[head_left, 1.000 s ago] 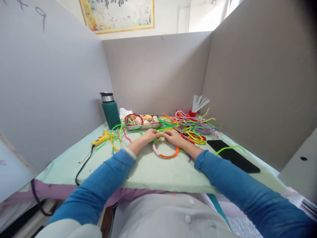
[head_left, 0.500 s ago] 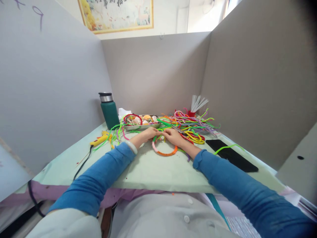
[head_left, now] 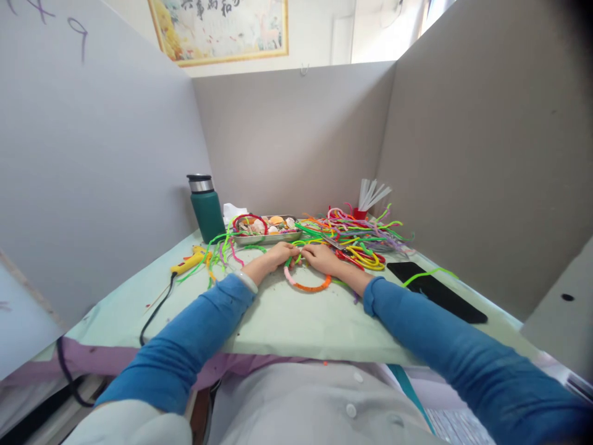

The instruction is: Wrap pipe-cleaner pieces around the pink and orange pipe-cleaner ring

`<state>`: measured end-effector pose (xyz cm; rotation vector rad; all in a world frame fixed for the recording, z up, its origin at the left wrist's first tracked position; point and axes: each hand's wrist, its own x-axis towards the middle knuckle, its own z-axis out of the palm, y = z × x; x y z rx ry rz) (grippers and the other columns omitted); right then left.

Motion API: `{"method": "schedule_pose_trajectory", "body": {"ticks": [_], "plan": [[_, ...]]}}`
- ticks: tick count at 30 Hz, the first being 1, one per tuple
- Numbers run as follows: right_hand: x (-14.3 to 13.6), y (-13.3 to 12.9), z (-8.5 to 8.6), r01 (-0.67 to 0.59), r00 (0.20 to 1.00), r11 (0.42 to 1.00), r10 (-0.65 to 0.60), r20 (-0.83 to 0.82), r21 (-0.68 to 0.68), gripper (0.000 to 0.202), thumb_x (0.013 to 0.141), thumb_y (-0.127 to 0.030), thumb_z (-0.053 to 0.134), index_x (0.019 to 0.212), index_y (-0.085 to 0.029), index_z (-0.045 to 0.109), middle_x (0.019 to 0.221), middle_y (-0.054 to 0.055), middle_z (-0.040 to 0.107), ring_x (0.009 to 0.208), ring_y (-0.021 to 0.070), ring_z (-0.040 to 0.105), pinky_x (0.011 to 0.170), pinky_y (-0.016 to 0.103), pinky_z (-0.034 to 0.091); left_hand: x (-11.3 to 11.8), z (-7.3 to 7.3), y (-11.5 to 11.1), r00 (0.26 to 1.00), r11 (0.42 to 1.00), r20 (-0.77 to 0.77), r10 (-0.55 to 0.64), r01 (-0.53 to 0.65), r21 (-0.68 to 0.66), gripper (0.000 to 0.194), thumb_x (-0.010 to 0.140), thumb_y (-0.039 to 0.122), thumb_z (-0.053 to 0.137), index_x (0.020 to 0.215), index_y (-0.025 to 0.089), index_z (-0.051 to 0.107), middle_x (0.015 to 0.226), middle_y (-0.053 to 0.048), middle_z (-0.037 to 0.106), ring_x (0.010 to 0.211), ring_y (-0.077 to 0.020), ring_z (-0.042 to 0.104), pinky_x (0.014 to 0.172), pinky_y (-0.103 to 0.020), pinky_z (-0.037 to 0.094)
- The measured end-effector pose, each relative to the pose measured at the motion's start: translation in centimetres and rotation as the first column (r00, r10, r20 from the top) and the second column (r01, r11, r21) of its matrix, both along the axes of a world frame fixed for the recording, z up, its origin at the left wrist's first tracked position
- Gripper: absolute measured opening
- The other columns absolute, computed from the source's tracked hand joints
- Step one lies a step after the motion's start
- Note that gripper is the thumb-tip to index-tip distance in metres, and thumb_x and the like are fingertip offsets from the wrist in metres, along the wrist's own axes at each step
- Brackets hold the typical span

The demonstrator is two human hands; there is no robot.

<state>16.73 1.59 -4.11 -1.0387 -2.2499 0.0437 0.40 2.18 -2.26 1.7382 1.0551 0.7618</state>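
Multicoloured ring (head_left: 309, 288) lies on the pale green table cover (head_left: 296, 327), straight ahead of the person; take it as the centre of a clock, with 12 pointing away from the wearer. Its fuzzy wrapping is orange at its 6, pink at its 8 and green towards its 10. The left hand (head_left: 280, 253) has its fingertips clamped on the green part; the right hand (head_left: 320, 256) curls over the ring's 1, its fingertips just beside the left ones, though whether they pinch a strand is too small to tell. If the left pinch slackens, the wrapping could spring loose; if the right pulls too hard, the ring could bend out of round. Scissors (head_left: 332, 243) lie near the right hand towards 1, close enough to nick a knuckle if it swings outward, and the tangled pile of strands (head_left: 370, 230) beyond could snag a finger. At 9 sits a yellow glue gun (head_left: 189, 261); its black cord (head_left: 157, 303) trails towards 8 beside the left sleeve (head_left: 204, 321), which could catch it and drag the gun.
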Motion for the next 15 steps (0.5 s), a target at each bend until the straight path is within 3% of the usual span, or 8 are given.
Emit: {"method": "schedule_pose_trajectory", "body": {"ticks": [8,15], "plan": [[0.9,-0.8,0.0,0.007,0.998,0.998,-0.003,-0.062,0.066,0.028,0.085,-0.028,0.037,0.073,-0.016,0.059,0.070,0.004,0.061,0.061,0.0110,0.050,0.056,0.021,0.031,0.3,0.2,-0.5,0.994,0.993,0.008,0.112,-0.113,0.038,0.037,0.060,0.047,0.062,0.063,0.011,0.053,0.048,0.003,0.045,0.040,-0.0039,0.033,0.039,-0.019,0.023],[0.8,-0.8,0.1,0.018,0.989,0.996,-0.005,-0.148,0.083,0.021,0.082,-0.027,0.041,0.074,-0.016,0.057,0.069,0.002,0.058,0.063,0.0109,0.049,0.058,0.021,0.032,0.9,0.5,-1.0,0.984,0.987,0.085,0.158,-0.160,0.012,0.035,0.062,0.046,0.061,0.062,0.012,0.052,0.048,0.004,0.044,0.038,-0.0045,0.035,0.038,-0.020,0.023]]}}
